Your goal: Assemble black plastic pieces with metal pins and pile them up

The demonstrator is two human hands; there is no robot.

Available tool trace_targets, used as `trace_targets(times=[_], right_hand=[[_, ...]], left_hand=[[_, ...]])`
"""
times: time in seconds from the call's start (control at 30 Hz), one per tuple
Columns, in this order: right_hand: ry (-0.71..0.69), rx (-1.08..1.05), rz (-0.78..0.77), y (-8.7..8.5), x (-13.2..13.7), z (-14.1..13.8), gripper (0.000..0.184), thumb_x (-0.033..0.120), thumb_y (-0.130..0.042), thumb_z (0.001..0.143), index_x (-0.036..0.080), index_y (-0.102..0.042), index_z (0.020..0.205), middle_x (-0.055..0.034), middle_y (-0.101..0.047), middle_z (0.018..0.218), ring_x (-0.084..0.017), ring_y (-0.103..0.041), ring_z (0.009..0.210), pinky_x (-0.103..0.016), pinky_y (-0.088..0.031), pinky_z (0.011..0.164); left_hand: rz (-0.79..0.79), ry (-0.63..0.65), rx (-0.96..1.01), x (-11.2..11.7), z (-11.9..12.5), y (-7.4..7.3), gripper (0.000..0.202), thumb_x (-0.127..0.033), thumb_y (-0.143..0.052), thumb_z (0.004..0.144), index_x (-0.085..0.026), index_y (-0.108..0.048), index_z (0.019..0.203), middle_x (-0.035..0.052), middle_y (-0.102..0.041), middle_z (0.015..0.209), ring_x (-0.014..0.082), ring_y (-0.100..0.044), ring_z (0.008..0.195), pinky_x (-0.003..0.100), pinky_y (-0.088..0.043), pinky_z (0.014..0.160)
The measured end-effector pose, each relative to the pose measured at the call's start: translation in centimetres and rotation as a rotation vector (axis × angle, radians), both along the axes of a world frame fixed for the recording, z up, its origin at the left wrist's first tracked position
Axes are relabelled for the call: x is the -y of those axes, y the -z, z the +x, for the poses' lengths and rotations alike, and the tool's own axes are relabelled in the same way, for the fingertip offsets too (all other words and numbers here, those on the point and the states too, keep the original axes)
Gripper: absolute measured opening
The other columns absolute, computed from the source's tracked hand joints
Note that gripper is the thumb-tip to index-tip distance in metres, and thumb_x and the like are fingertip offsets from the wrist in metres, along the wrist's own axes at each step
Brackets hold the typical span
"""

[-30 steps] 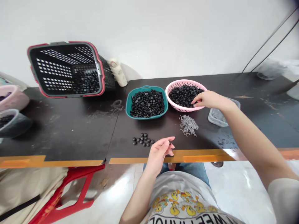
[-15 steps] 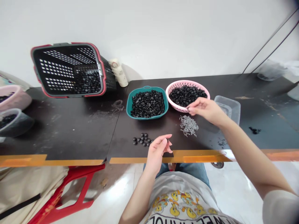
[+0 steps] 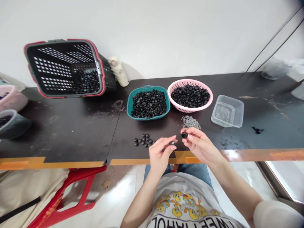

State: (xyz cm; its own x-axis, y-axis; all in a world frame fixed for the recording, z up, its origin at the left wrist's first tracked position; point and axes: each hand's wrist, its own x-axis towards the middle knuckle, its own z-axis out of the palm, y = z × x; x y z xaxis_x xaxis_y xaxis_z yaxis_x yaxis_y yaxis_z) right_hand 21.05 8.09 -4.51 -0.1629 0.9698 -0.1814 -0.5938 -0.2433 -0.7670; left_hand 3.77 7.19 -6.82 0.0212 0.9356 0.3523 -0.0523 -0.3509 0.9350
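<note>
My right hand (image 3: 198,144) pinches a small black round part (image 3: 184,135) between thumb and fingertips, just above the table's front edge. My left hand (image 3: 161,152) is beside it, fingers curled on another small black piece (image 3: 171,143). A cluster of several black round parts (image 3: 143,141) lies on the dark table (image 3: 71,133) left of my hands. Behind them are a teal tub (image 3: 128,106) and a pink basket (image 3: 187,110), both full of black parts, and a heap of small metal pins (image 3: 190,122).
A clear plastic box (image 3: 228,111) holding a few pins sits at the right. A black-and-red basket (image 3: 64,68) lies tipped on its side at the back left, a pale bottle (image 3: 118,72) beside it. Bowls (image 3: 11,122) stand at the far left. A red stool (image 3: 71,190) is below.
My right hand left the pink basket and came back to the front edge with a black part, meeting my left hand, which stayed nearly still.
</note>
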Motion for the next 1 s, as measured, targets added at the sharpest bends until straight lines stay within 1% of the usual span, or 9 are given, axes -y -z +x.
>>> trace_targets(times=[0.07, 0.13, 0.23, 0.3, 0.43, 0.53, 0.73, 0.9, 1.0], right_hand=[[-0.004, -0.016, 0.010, -0.2, 0.3, -0.1, 0.020, 0.026, -0.090, 0.072, 0.025, -0.074, 0.084, 0.0017, -0.076, 0.097, -0.009, -0.074, 0.071, -0.015, -0.062, 0.066], [-0.013, -0.034, 0.015, -0.5, 0.5, -0.3, 0.021, 0.025, -0.089, 0.072, 0.025, -0.071, 0.083, 0.0031, -0.076, 0.095, -0.008, -0.074, 0.070, -0.012, -0.060, 0.061], [-0.017, -0.073, 0.004, -1.0, 0.8, -0.6, 0.026, 0.025, -0.089, 0.073, 0.023, -0.063, 0.077, 0.0052, -0.075, 0.091, -0.007, -0.074, 0.069, -0.010, -0.056, 0.054], [-0.009, -0.087, -0.008, -1.2, 0.9, -0.8, 0.030, 0.026, -0.090, 0.073, 0.023, -0.060, 0.076, 0.0057, -0.075, 0.091, -0.008, -0.073, 0.072, -0.011, -0.057, 0.057], [0.008, -0.045, 0.006, -1.4, 0.9, -1.0, 0.035, 0.028, -0.090, 0.072, 0.024, -0.056, 0.078, 0.0056, -0.075, 0.093, -0.007, -0.070, 0.072, -0.013, -0.056, 0.061], [0.021, -0.012, 0.049, -1.6, 1.0, -0.9, 0.035, 0.025, -0.089, 0.072, 0.025, -0.055, 0.077, 0.0058, -0.077, 0.095, -0.008, -0.069, 0.070, -0.016, -0.057, 0.065], [0.056, 0.111, 0.144, -1.7, 1.2, -0.7, 0.039, 0.027, -0.088, 0.073, 0.025, -0.049, 0.075, 0.0034, -0.078, 0.095, -0.015, -0.072, 0.081, -0.028, -0.059, 0.077], [0.082, 0.100, 0.223, -1.3, 1.3, -0.6, 0.039, 0.020, -0.087, 0.075, 0.026, -0.048, 0.074, 0.0058, -0.078, 0.096, -0.012, -0.072, 0.087, -0.024, -0.058, 0.079], [0.098, 0.132, 0.255, -1.1, 1.4, -0.5, 0.042, 0.023, -0.088, 0.074, 0.026, -0.046, 0.073, 0.0048, -0.078, 0.094, -0.015, -0.073, 0.087, -0.029, -0.059, 0.079]], left_hand=[[0.035, -0.027, -0.028, 0.1, 0.2, -0.3, 0.023, -0.031, -0.075, 0.086, -0.028, -0.079, 0.109, 0.0041, -0.075, 0.086, 0.0126, -0.066, 0.069, 0.022, -0.054, 0.062], [0.038, -0.048, -0.026, 0.2, 0.4, -0.6, 0.026, -0.031, -0.078, 0.084, -0.027, -0.078, 0.109, 0.0032, -0.074, 0.083, 0.0122, -0.065, 0.067, 0.021, -0.054, 0.061], [-0.022, -0.057, 0.010, 0.4, 0.8, -1.3, 0.039, -0.031, -0.081, 0.079, -0.024, -0.073, 0.117, 0.0011, -0.072, 0.079, 0.0116, -0.066, 0.067, 0.021, -0.057, 0.065], [-0.071, -0.041, 0.031, 0.6, 0.9, -2.1, 0.043, -0.029, -0.083, 0.077, -0.022, -0.069, 0.117, -0.0009, -0.071, 0.077, 0.0108, -0.067, 0.066, 0.020, -0.057, 0.066], [-0.135, 0.015, 0.024, 0.8, 1.1, -3.5, 0.028, -0.031, -0.083, 0.076, -0.020, -0.064, 0.093, -0.0023, -0.069, 0.074, 0.0106, -0.066, 0.063, 0.020, -0.056, 0.063], [-0.179, 0.030, -0.028, 0.7, 1.2, -4.2, 0.026, -0.033, -0.083, 0.076, -0.020, -0.063, 0.083, -0.0026, -0.066, 0.070, 0.0116, -0.065, 0.062, 0.021, -0.055, 0.061], [-0.147, -0.001, -0.058, 0.6, 1.4, -4.8, 0.024, -0.032, -0.084, 0.076, -0.020, -0.064, 0.081, -0.0040, -0.065, 0.069, 0.0098, -0.062, 0.059, 0.019, -0.050, 0.056], [-0.117, 0.028, -0.133, 0.9, 1.3, -5.1, 0.022, -0.032, -0.082, 0.079, -0.020, -0.063, 0.083, -0.0038, -0.067, 0.073, 0.0093, -0.063, 0.059, 0.019, -0.051, 0.056], [-0.094, 0.027, -0.171, 1.1, 1.3, -5.3, 0.021, -0.030, -0.081, 0.080, -0.021, -0.063, 0.084, -0.0040, -0.068, 0.073, 0.0093, -0.063, 0.059, 0.019, -0.051, 0.057]])
